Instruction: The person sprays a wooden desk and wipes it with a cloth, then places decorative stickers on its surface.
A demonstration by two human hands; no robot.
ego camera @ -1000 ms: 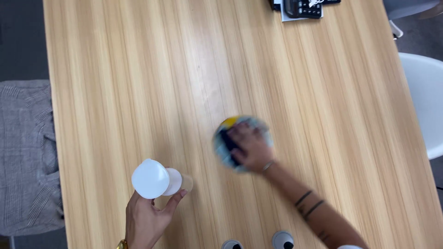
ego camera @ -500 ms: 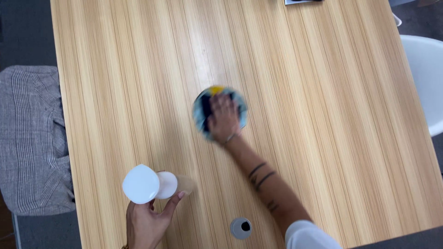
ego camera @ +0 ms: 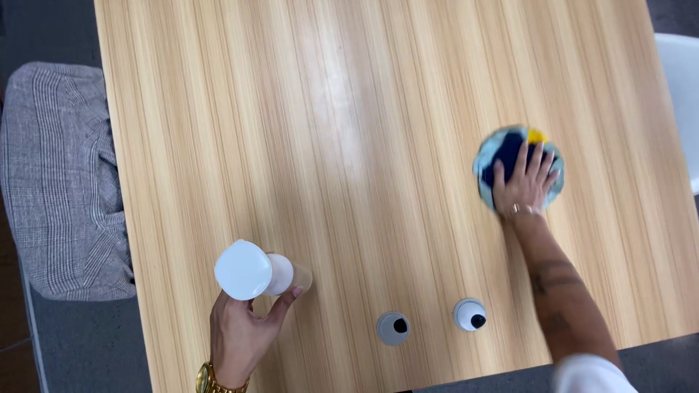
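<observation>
My right hand [ego camera: 523, 185] lies flat, fingers spread, on a round blue, light-blue and yellow cloth [ego camera: 502, 153] pressed to the wooden table [ego camera: 349, 131] at the right side. My left hand [ego camera: 240, 331] grips a white spray bottle [ego camera: 251, 271] seen from above, near the table's front left edge. The bottle stands upright on the tabletop with my thumb and fingers around its body.
Two round grey cable grommets [ego camera: 393, 328] [ego camera: 470, 314] sit in the table near the front edge. A chair with a grey checked garment [ego camera: 62, 182] stands at the left. A white chair [ego camera: 681, 94] shows at the right edge.
My right hand has slid the cloth from the table's middle far to the right. The left hand keeps hold of the bottle. The view has shifted, and two grommets now show.
</observation>
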